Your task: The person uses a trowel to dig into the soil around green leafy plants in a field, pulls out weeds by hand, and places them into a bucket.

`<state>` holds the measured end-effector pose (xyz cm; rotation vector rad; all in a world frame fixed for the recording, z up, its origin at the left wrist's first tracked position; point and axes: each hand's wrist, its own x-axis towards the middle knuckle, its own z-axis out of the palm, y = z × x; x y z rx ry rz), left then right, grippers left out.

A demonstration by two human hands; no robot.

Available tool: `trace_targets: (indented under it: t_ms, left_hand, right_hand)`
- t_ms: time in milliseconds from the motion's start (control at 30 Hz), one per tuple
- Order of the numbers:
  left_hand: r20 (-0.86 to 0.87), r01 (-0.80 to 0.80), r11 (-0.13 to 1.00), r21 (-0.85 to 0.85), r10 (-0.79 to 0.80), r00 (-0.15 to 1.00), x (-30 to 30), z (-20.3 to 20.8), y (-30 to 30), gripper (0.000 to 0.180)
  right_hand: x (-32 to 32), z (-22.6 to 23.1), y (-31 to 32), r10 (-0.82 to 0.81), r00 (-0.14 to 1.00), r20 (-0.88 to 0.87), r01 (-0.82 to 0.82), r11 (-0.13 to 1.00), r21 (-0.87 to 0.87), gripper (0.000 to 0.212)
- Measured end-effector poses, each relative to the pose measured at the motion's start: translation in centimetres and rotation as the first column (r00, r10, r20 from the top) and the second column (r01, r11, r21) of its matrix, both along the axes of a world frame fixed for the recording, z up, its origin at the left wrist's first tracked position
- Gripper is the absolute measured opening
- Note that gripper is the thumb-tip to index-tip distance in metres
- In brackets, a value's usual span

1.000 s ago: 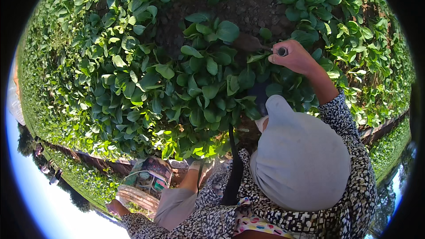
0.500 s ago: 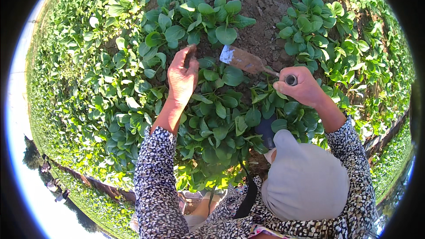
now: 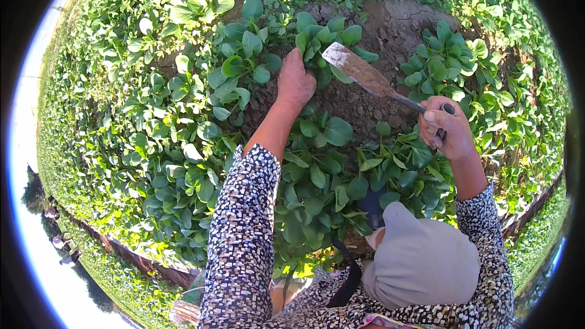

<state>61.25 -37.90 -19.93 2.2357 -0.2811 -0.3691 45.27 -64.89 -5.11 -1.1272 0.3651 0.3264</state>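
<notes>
The trowel (image 3: 365, 76) slants across a patch of bare brown soil (image 3: 390, 30) in a sunlit garden bed crowded on every side with low, round-leaved green plants (image 3: 183, 116), its flat blade close to the leafy plant (image 3: 323, 39) at the patch's near edge. The right hand (image 3: 448, 128) is clenched around the trowel's handle. The left hand (image 3: 295, 79) reaches down onto that leafy plant, fingers curled among its base leaves at the soil.

Bare brown soil patch (image 3: 390, 30) up top — leafy green plants (image 3: 183, 122) crowd round it, a low wooden border (image 3: 140, 262) edges the bed far below, grey cloth cap (image 3: 426, 262) nearer below.
</notes>
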Motion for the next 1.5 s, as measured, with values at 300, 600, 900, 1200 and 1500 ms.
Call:
trace_targets:
  t_ms: [300, 600, 900, 1200, 1500]
  left_hand:
    - [0.112, 0.233, 0.844, 0.483, -0.324, 0.94, -5.0, 2.3, -0.1, 0.064]
    - [0.076, -0.144, 0.984, -0.109, 0.153, 0.985, -5.5, 0.8, 3.4, 0.036]
    - [-0.333, -0.674, 0.563, -0.477, 0.594, 0.732, 2.7, 0.6, 3.3, 0.059]
    - [0.186, -0.287, 0.782, 0.554, 0.22, 0.958, 5.0, 1.5, 2.7, 0.044]
    - [-0.272, -0.625, 0.721, -0.299, 0.564, 0.78, 5.0, 1.4, 5.3, 0.019]
  right_hand:
    - [9.8, 0.6, 7.2, 0.334, 0.934, -0.128, -0.342, 0.938, -0.052, 0.021]
    - [12.6, -4.8, 9.1, 0.601, 0.799, -0.039, -0.414, 0.501, -0.76, 0.035]
    - [12.3, -7.3, 11.5, 0.58, 0.815, 0.004, -0.301, 0.428, -0.852, 0.03]
    - [13.7, -8.2, 14.2, 0.626, 0.779, -0.016, -0.261, 0.301, -0.917, 0.027]
    - [12.4, -7.1, 13.8, 0.605, 0.796, -0.018, -0.257, 0.31, -0.915, 0.025]
